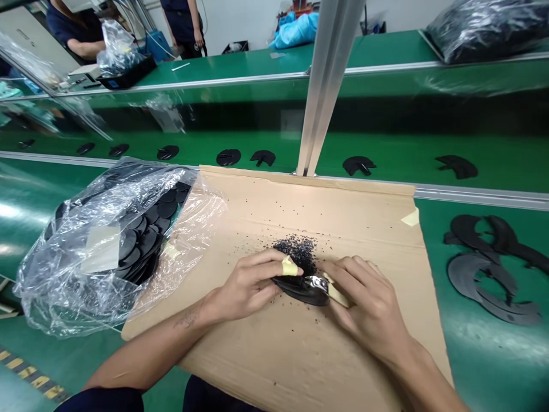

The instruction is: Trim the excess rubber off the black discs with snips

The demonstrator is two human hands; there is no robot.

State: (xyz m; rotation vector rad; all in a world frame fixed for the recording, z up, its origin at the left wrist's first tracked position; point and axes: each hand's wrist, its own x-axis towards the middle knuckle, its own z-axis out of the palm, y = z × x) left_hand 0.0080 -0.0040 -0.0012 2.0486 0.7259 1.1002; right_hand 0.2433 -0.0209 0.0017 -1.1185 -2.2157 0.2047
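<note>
My left hand [253, 283], with pale yellow tape round a fingertip, grips a thin black plastic disc-like part [300, 290] by its left side. In my right hand [369, 297] is a pair of nippers [316, 282]; their metal jaws meet the right end of the part, and a pale yellow handle shows between my fingers. Whether the jaws are closed on it I cannot tell. Just beyond my hands, small black plastic clippings [298, 249] lie heaped and scattered over a cardboard sheet [274, 349].
A clear plastic bag [107, 229] of black discs [146, 240] lies at left. Curved black parts [484, 280] rest on the green table at right. Several more [360, 166] line a green strip behind a metal post [323, 86]. Two people [184, 23] are across the bench.
</note>
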